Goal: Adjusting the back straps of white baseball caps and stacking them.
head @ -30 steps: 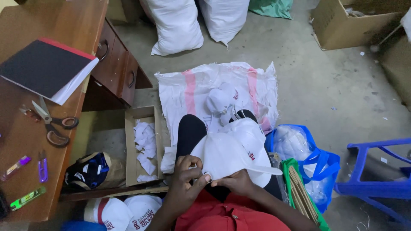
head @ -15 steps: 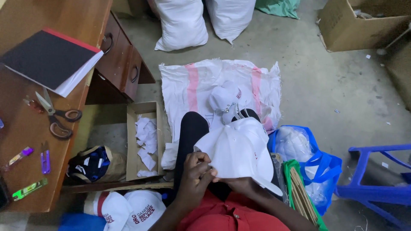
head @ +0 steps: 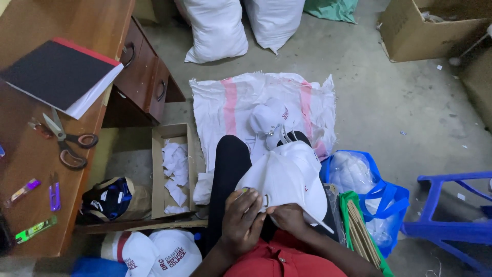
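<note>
Both hands (head: 266,215) gripping white cap (head: 289,179) on lap; could slide off toward floor (head: 400,102) if loosened.

1. Left hand (head: 245,218): fingers curled on the back edge of a white cap (head: 287,177) resting on the person's lap.
2. Right hand (head: 288,218): under the cap's rim, touching it, mostly hidden by the fabric.
3. White sack with pink stripes (head: 230,102): spread flat on the floor, another white cap (head: 269,117) lying on it.
4. Cardboard box (head: 159,174): holds white scraps, just beside the sack.
5. Tabletop (head: 31,154): carries scissors (head: 66,141) and a black notebook (head: 56,74).
6. Blue bag (head: 382,197): beside the person's right leg.
</note>
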